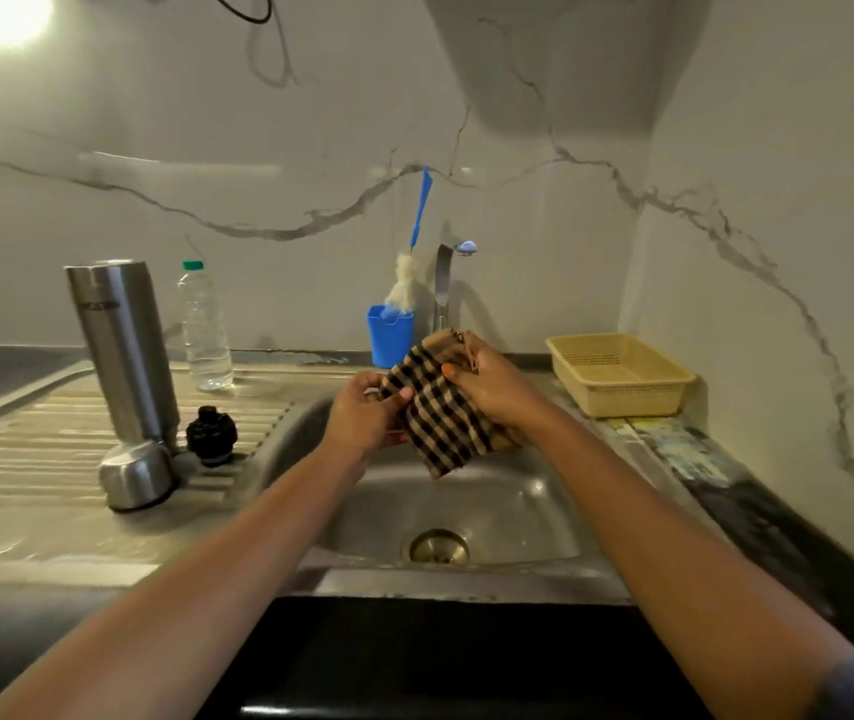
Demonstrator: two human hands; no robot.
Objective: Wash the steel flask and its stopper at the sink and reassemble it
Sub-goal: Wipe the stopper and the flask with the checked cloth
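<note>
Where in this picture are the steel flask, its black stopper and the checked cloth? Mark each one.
steel flask (121, 350), head view, middle of its upright body.
black stopper (211, 434), head view, centre of its dark ribbed body.
checked cloth (440, 423), head view, middle of the hanging fabric.

Both arms outstretched, left hand (362, 415), right hand (495, 389) — fingers gripping cloth (440, 426)
</note>
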